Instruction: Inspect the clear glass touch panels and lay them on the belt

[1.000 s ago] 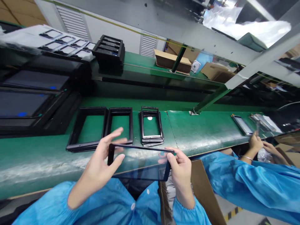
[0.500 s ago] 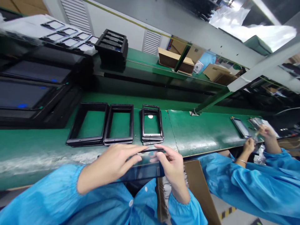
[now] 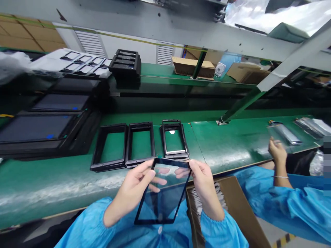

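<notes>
So the glass panel (image 3: 162,193), clear with a thin black border, is held up over the person's lap just short of the table (image 3: 51,186) edge, tilted with its far end higher; the left hand (image 3: 137,187) has it along the left edge near the top, thumb on the upper face and fingers showing through the glass underneath, so it's a pinch on the panel; the right hand (image 3: 203,182) pinches the top right corner the same way; looks to me like the inspect-and-orient step, panel in hand but not seated in anything yet; right beyond it on the green table sits a stack of thin frames (image 3: 174,141) with a silvery inner rim, and left of that two bigger black frames (image 3: 124,146) side by side; I'd guess the next move wants the panel levelled out and lined up square over a frame, edges only, no fingerprints on the face; a cardboard box (image 3: 232,206) sits just right of the lap; further right a co-worker's hand (image 3: 276,151) in a blue sleeve is up at the table edge; dark trays (image 3: 43,127) piled off to the left.
</notes>
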The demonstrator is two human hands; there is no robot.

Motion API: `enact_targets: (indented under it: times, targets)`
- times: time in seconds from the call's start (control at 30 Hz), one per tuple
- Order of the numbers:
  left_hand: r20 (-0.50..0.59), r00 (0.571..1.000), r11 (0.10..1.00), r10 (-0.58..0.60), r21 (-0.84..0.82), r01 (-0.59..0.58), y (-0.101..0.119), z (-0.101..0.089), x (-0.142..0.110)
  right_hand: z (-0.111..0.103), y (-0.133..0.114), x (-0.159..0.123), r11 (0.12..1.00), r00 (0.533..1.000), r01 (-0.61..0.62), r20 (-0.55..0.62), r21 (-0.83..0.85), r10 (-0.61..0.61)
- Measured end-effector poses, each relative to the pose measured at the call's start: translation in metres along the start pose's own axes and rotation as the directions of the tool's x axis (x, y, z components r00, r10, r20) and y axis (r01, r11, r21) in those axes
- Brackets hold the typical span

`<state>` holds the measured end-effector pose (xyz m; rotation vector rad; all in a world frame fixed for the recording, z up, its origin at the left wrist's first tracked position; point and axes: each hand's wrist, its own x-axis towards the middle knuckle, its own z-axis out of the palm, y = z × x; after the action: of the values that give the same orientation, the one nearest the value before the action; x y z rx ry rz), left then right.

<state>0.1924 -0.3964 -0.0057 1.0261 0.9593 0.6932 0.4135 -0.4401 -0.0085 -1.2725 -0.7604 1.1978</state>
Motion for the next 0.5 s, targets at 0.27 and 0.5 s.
enact_targets:
  times: [0.27, 0.5]
  targets:
    - [-0.004, 1.000, 0.997, 0.013, 0.074, -0.012, -0.003, -0.002, 0.000, -0.001, -0.005, -0.011, 0.980, 0.993, 0.114, -0.019, -0.164, -0.119]
    - [0.318, 0.937, 0.694, 0.146, 0.642, -0.326, 0.023, -0.009, 0.005, 0.011, -0.005, -0.006, 0.960, 0.967, 0.130, 0.246, -0.247, -0.068]
